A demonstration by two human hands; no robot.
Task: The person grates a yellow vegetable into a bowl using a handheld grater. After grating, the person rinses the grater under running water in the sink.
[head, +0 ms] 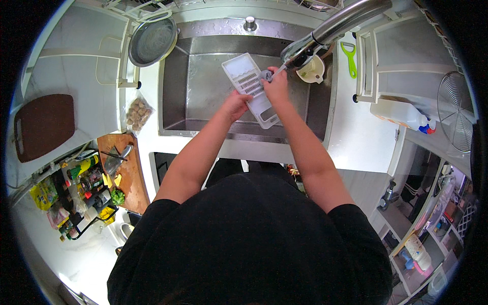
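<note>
My left hand (237, 106) grips the edge of a white plastic grater (263, 108) with several slotted metal blade rows. The grater is tilted over the steel sink (206, 87), its handle end towards me. My right hand (277, 84) holds a grey scrubber (266, 76) against the grater's right edge, beside the blades. Just above that hand is the chrome faucet's spout (301, 53), with a thin stream of water at its mouth. A cream strainer or bowl (313, 70) sits at the sink's right side, partly behind the spout.
On the left counter are a round pan (153, 41), a bag of brown mushroom-like pieces (139, 114) and a wooden cutting board (131, 171) with a cleaver (113, 162). A green peeler (349, 61) lies right of the sink, near a white rack (375, 65) and a plastic bottle (396, 112).
</note>
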